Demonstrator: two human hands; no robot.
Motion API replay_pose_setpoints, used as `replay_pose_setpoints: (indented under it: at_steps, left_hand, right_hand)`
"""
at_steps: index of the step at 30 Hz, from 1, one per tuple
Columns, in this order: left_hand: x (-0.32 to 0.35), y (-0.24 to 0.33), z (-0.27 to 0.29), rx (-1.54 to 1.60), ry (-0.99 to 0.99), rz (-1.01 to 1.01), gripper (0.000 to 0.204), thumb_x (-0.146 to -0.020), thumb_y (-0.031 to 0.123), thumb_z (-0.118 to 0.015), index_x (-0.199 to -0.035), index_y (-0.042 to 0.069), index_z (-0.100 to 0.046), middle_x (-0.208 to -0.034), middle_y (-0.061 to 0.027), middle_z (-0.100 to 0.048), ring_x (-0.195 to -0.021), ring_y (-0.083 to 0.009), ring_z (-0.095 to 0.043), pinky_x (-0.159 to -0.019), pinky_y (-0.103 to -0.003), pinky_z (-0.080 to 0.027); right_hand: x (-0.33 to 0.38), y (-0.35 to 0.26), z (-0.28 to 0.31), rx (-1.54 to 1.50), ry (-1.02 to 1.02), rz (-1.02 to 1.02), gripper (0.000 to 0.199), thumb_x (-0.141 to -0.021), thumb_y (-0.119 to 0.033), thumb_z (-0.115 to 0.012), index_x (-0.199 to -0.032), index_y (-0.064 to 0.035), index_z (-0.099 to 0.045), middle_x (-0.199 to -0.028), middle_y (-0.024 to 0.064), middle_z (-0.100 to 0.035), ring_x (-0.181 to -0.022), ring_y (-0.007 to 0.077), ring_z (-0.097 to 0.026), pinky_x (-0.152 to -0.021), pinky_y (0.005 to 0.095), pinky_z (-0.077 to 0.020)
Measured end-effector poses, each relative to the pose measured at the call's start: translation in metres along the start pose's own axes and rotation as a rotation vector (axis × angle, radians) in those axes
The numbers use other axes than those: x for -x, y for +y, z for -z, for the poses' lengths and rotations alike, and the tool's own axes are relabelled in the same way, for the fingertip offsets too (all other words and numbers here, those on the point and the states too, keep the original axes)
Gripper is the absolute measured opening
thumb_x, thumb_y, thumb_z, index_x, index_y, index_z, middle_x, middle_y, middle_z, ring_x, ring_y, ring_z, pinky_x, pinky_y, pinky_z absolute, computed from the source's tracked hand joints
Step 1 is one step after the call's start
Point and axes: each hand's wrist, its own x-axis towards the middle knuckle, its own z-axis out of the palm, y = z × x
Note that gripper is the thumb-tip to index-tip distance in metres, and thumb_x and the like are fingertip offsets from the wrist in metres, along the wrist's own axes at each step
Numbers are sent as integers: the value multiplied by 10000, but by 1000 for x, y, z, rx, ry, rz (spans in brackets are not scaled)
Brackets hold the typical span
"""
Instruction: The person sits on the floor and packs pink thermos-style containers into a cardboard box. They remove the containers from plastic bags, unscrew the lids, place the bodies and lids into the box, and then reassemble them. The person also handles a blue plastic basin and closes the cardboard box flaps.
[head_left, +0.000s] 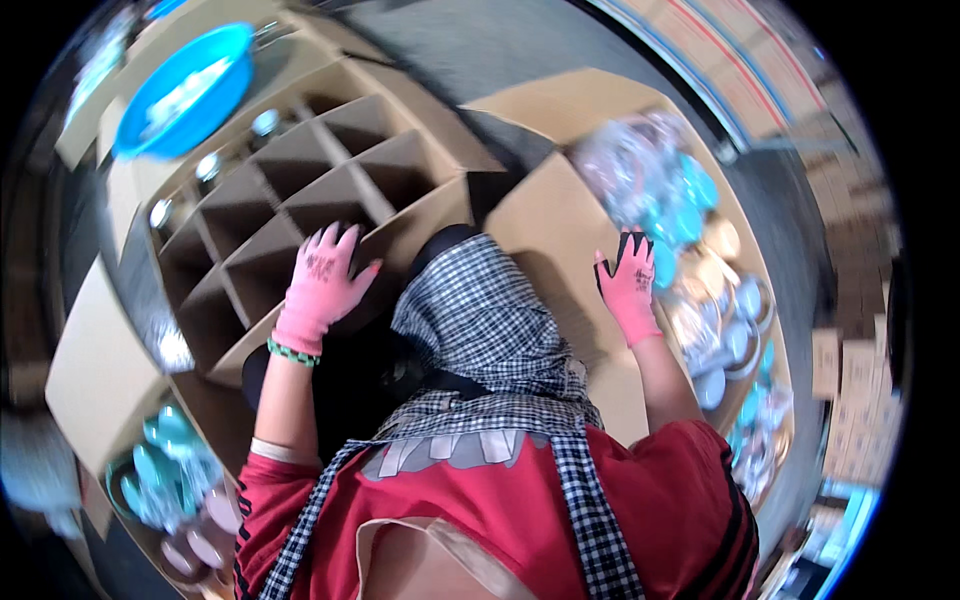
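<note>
My left hand [322, 285], in a pink glove with its fingers stretched out, lies over the near edge of a cardboard box with dividers [270, 205]. Most cells in view look bare, while shiny silver-topped pieces [265, 123] stand in a few along the far-left side. On the other side, my right hand [632, 285], also in a pink glove, has its fingers spread at the inner edge of an open carton [560, 215]. Beside its fingertips are rounded teal pieces [680, 222], with beige ones [720, 240] and light blue ones [735, 340] nearer me. Neither hand holds anything I can see.
A blue plastic basin [190, 95] with white pieces inside stands beyond the divided box. At lower left, another carton holds teal and mauve rounded pieces [165, 470]. Stacked cardboard boxes [855, 400] line the right side. My knee under a checked apron [490, 310] sits between the cartons.
</note>
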Motion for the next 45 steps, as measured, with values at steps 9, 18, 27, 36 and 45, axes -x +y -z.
replay_pose_setpoints:
  at_steps: [9,18,27,36,45]
  left_hand:
    - [-24,-8,-85,326,-226,9,452,-770,294,-600,-1099,-4,-512,-1090,-222,-518,-1022,-356,-490,-878,-379,-396]
    - [-1,-11,-98,105,-418,70,499,-754,316,-600,-1125,1,-489,-1131,-206,-498,-1050,-356,-470,-906,-396,-381]
    - [22,-18,-101,59,-531,247,585,-766,351,-588,-1197,-14,-437,-1220,-230,-440,-1133,-353,-418,-968,-393,-332]
    - [10,-16,-105,122,-525,229,568,-768,327,-584,-1198,-14,-437,-1214,-228,-444,-1131,-347,-421,-967,-388,-333]
    - [45,-34,-107,-15,-520,257,578,-771,367,-590,-1176,-20,-451,-1193,-232,-458,-1102,-351,-441,-942,-399,-353]
  right_hand:
    - [12,25,-23,-180,-169,-263,784,-711,-491,-612,-1232,27,-339,-1227,213,-371,-1118,368,-381,-939,435,-317]
    - [-111,35,-65,-396,86,-574,952,-607,-465,-731,-1261,69,-291,-1231,253,-385,-1142,333,-399,-928,374,-354]
    - [-104,120,-63,-1706,117,-765,630,-764,-500,-550,-1168,-27,-444,-1052,109,-526,-953,227,-472,-841,329,-378]
    - [-119,189,-38,78,-119,-379,519,-778,-293,-465,-1227,-34,-431,-1340,218,-306,-1178,345,-389,-974,385,-324]
    - [-143,260,-19,6,276,-384,399,-789,-283,-485,-1076,-8,-515,-1126,195,-496,-1021,360,-473,-875,401,-387]
